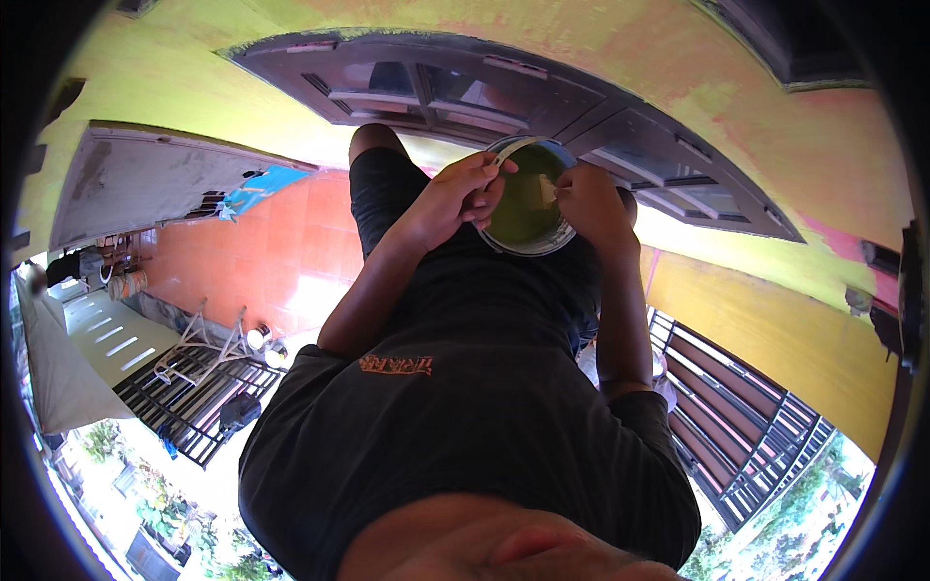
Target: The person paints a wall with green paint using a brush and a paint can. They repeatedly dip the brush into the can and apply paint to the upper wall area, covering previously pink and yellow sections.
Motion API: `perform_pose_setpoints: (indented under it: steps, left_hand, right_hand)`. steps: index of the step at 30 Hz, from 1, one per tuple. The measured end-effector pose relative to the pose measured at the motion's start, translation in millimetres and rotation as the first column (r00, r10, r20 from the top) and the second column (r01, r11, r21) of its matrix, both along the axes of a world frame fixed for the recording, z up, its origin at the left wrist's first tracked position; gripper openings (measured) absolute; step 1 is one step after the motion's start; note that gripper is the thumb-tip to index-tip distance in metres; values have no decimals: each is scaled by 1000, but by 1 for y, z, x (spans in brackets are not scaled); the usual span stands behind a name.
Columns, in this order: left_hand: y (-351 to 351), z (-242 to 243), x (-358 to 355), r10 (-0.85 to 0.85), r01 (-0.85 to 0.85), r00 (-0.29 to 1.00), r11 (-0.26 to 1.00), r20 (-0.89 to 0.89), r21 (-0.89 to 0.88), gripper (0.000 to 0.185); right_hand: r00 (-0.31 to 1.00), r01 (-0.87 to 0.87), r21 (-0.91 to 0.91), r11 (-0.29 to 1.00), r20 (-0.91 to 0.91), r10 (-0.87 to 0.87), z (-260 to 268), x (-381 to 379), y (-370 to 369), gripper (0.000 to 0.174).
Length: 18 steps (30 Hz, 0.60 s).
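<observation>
A round pail [501, 244] with green contents rests at my lap, near my knees. Its inside looks wet and dark green, probably paint. The fingers of my left hand [465, 192] curl at the left rim, with the thumb on a whitish curved strip [517, 149], apparently the pail's handle. At the right rim, my right hand [592, 203] has its fingertips pinched together over the opening. A small pale flat piece [546, 192] shows at those fingertips; I cannot make out what it is. The right palm is hidden.
Ahead is a yellow-green wall [697, 87] with a dark-framed glazed panel [450, 87]. Orange tiles [254, 240] cover the floor at left. Behind left, white cans [259, 335] stand near a pale metal frame [196, 348] and dark railing [167, 392]. Another railing [734, 407] runs behind right.
</observation>
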<state>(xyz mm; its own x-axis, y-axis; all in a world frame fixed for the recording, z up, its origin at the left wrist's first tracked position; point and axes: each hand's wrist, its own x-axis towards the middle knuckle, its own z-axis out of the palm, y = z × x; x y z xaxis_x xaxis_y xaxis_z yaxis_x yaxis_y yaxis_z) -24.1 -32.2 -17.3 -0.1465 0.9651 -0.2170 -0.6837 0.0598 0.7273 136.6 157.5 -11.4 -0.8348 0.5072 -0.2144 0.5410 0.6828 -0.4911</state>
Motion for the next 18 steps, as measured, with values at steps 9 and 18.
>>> perform_pose_setpoints:
  steps: [9,18]
  left_hand:
    - [4,9,6,-22,23,1000,999,14,-28,34]
    - [3,8,8,-34,34,999,999,-5,-32,33]
  right_hand:
    - [997,52,-27,998,-53,-54,4,14,-8,17]
    - [999,-13,17,1000,-34,13,-20,8,-31,20]
